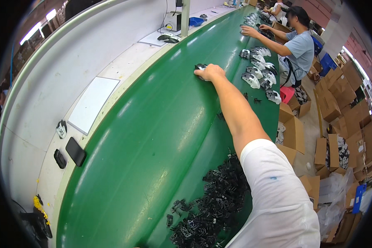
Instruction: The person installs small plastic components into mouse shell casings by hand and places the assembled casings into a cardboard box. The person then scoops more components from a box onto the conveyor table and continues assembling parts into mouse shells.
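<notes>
My right hand (211,72) reaches far out over the green conveyor belt (153,136) and closes on a small black and white plastic part (200,66) lying on it. My arm in a white short sleeve stretches from the lower right. A pile of small black plastic pieces (211,204) lies on the belt close to me. My left hand is out of view.
Several grey and white shell parts (258,70) lie along the belt's right side, where another person (295,47) in a grey shirt works. Open cardboard boxes (339,124) crowd the floor at right. A dark phone (75,151) and a white sheet (93,103) lie on the left ledge.
</notes>
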`<state>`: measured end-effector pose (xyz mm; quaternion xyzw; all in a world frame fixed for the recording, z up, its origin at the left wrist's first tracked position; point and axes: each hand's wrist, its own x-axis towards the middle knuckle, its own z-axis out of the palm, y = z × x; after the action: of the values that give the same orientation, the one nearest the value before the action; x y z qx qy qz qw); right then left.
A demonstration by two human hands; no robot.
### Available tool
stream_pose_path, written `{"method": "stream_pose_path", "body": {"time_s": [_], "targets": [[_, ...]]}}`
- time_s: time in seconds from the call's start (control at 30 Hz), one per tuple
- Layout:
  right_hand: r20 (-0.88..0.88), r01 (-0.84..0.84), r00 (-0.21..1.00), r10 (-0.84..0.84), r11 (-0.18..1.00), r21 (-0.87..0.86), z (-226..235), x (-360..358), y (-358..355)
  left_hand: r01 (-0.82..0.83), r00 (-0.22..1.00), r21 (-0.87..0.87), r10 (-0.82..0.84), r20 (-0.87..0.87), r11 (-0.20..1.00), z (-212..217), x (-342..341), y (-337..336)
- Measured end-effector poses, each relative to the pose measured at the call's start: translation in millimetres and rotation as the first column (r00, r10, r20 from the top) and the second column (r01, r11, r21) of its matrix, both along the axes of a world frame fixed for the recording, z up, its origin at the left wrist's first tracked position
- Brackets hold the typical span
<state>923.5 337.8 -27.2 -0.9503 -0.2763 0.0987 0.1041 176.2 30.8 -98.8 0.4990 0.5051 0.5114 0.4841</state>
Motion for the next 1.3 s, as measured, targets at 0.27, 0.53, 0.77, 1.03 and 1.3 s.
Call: {"method": "stream_pose_path", "body": {"time_s": [0.27,0.53,0.77,1.03,1.3], "targets": [[-0.178,-0.492,0.837,0.517,0.854,0.167,15.3,-60.3,-47.1,0.021,1.000,-0.060,-0.021,0.015,0.998,8.0,21.1,6.4],[-0.429,-0.598,-0.257,0.866,0.207,0.775,58.8,-402.7,-186.7,-0.055,0.990,0.155,0.034,0.134,0.986,54.8,53.1,4.2],[-0.338,-0.242,-0.466,0.818,0.249,0.938,68.2,-545.3,-275.5,-0.019,0.900,0.411,-0.164,0.405,0.912,103.2,56.8,6.3],[-0.138,-0.049,-0.111,0.984,0.133,0.990,77.0,-565.6,-274.1,-0.356,0.707,0.034,0.246,0.663,0.934,138.7,50.3,31.3],[0.494,-0.490,0.034,0.869,-0.416,0.766,43.6,-595.5,-279.7,-0.298,-0.201,-0.002,-0.061,0.978,0.955,113.9,103.9,23.9]]}}
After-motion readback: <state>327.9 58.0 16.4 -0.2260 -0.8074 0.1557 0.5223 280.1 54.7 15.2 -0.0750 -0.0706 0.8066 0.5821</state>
